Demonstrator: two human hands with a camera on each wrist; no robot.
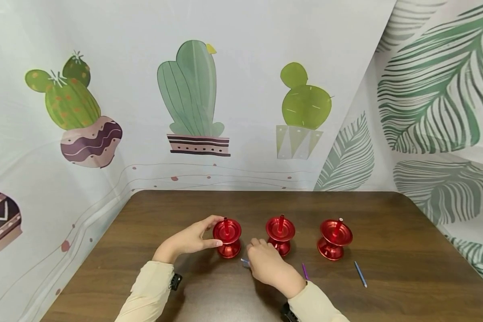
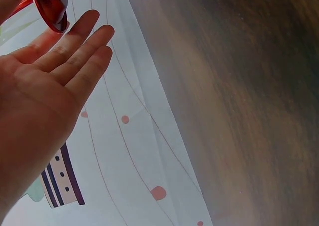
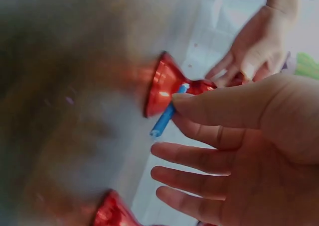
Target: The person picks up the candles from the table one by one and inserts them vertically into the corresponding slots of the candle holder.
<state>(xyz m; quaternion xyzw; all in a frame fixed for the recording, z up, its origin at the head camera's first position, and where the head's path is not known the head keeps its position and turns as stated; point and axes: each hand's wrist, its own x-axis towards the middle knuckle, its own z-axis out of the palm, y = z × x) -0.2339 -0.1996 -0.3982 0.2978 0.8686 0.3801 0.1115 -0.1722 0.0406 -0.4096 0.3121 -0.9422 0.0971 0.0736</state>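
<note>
blue stick (image 3: 166, 118) sits between the right hand's (image 1: 267, 264) thumb and forefinger, to the near right of the leftmost red holder (image 1: 229, 248), pinched with both ends exposed. the left hand (image 1: 191, 243) grips that holder's dish between thumb and fingers, probably to steady it.

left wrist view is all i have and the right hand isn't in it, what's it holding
Observer: The right hand pinches a short blue stick.
Operator: ok, how many red stands are out in total
Observer: Three red stands stand in a row on the table.
Operator: anything lying near the rightmost one
Observer: Yes, a second blue stick lies on the tabletop, on the person's side of that stand and a little to its right.
</note>
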